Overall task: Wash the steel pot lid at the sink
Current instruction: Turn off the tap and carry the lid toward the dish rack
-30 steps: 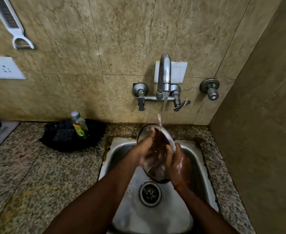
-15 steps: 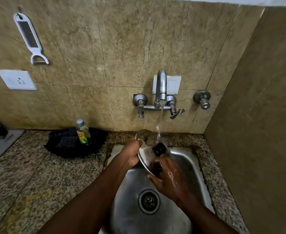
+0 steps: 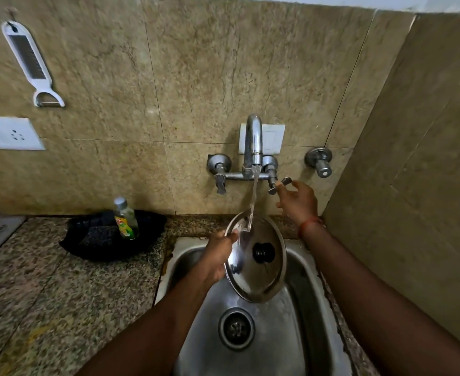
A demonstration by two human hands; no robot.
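The round steel pot lid (image 3: 258, 278), with a black knob in its middle, is held tilted over the steel sink (image 3: 291, 335). My left hand (image 3: 218, 256) grips the lid's left rim. Water runs from the wall tap (image 3: 253, 142) onto the lid's upper edge. My right hand (image 3: 298, 199) is raised off the lid and pinches the tap's right lever handle (image 3: 280, 185) with thumb and fingers.
A dish soap bottle (image 3: 125, 219) stands in a black tray (image 3: 101, 240) on the granite counter left of the sink. A second valve (image 3: 319, 161) sticks out of the wall on the right. A white peeler (image 3: 31, 61) and a socket (image 3: 12, 132) hang on the tiles. A tiled side wall closes in on the right.
My right hand left the lid and rose to the tap's right lever. The lid turned so its knob side faces me, now held by my left hand alone.
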